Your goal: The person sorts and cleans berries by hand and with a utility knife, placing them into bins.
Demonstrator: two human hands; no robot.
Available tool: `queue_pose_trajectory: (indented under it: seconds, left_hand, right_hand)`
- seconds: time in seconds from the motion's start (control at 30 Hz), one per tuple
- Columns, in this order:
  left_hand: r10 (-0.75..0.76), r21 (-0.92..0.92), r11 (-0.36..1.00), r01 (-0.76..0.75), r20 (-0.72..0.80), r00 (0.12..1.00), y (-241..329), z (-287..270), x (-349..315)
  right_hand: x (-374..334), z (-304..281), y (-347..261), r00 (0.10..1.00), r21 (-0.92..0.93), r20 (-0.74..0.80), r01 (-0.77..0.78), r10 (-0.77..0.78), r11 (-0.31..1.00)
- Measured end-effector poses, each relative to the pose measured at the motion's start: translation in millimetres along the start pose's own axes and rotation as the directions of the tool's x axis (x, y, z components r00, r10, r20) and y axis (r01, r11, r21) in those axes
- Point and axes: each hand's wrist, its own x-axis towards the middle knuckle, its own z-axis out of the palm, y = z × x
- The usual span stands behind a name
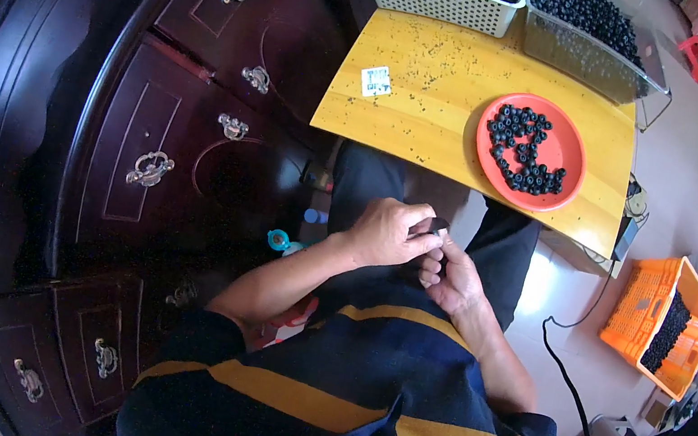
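At a yellow table, left hand and right hand together pinch a small dark piece (seemingly being worked, details hidden); next calls for steady grip.

We can't tell shape of dark piece, partly hidden by fingers. We see white basket and clear bin cut off by top edge.

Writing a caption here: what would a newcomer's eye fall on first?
Probably the red plate of black beadlike pieces, at the near edge of the yellow table. Then the orange basket at right, and the left hand and right hand meeting at a dark piece near centre.
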Motion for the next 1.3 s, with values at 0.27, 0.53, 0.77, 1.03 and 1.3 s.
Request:
queue_pose_trajectory:
  seconds: [0.27,0.53,0.77,1.03,1.3]
  left_hand:
    - [-0.225,0.506,0.862,-0.044,0.458,0.86,-20.3,-81.6,76.0]
    - [0.072,0.273,0.961,0.045,-0.402,0.913,11.3,-168.5,171.6]
    - [-0.079,0.136,0.989,0.066,0.089,0.993,-4.8,-54.0,70.6]
    - [-0.219,0.208,0.964,0.167,0.263,0.94,0.7,15.4,-1.8]
    - [-0.131,0.236,0.969,0.075,0.231,0.964,6.0,19.7,-7.1]
  right_hand:
    - [12.8,-33.2,-3.7,1.0,0.048,0.008,0.016,-0.017,0.999]
    - [2.7,-20.4,-9.0,0.997,0.119,0.069,0.02,-0.029,0.993]
    - [3.4,-26.5,-8.6,0.993,0.108,0.114,0.02,-0.032,0.994]
    - [13.6,-36.4,0.3,0.999,0.039,-0.028,0.036,-0.035,0.999]
    - [3.5,-30.8,-1.9,0.997,0.056,-0.014,0.077,-0.076,0.995]
